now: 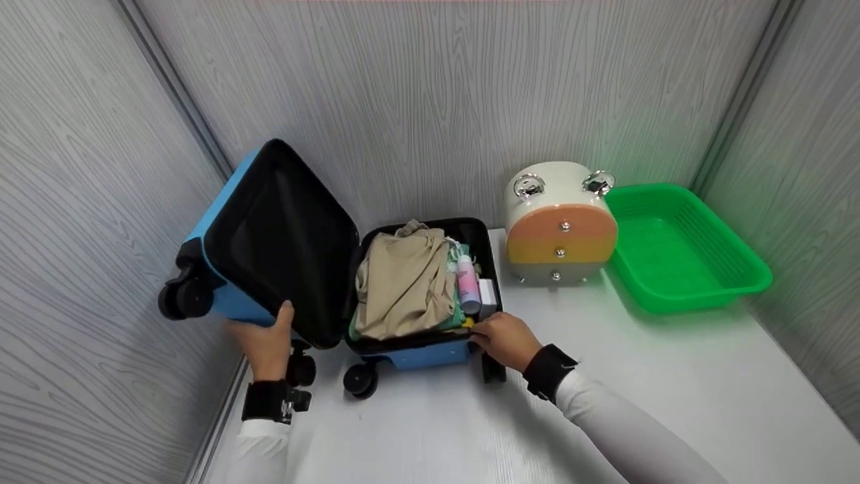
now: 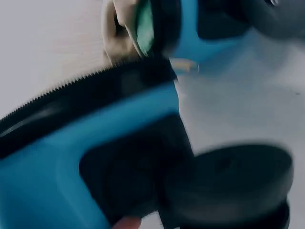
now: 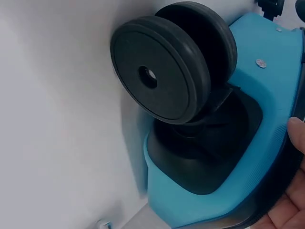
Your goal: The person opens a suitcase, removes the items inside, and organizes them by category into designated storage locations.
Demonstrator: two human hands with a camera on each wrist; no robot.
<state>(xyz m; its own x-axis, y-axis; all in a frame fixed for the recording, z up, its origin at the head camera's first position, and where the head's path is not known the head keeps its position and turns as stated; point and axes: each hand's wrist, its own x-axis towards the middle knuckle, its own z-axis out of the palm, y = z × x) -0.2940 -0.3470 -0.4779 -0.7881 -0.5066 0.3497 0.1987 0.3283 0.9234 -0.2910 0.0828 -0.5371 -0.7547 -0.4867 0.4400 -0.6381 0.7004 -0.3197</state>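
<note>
Now the suitcase lies open on the table, at its left edge near the back wall, with the lid raised and tilted toward the left wall. The left hand grips the lid's lower edge: the thumb lies on the black lining, and the other fingers are hidden behind the blue shell. In the left wrist view the blue shell and a black wheel fill the frame, blurred, and a fingertip shows at the bottom edge. The right hand rests on the front right corner of the lower half, its fingers curled over the rim. The right wrist view shows a wheel in its black housing on the blue corner, with fingers against the shell at the right edge of the frame; how firmly they hold cannot be told.

Inside the lower half lie a beige cloth, something green beneath it, a pink-and-white bottle and a small white box along the right side.

Just right of the suitcase stands a drawer box with orange, yellow and grey fronts. A green basket sits beside it, near the back right corner.
</note>
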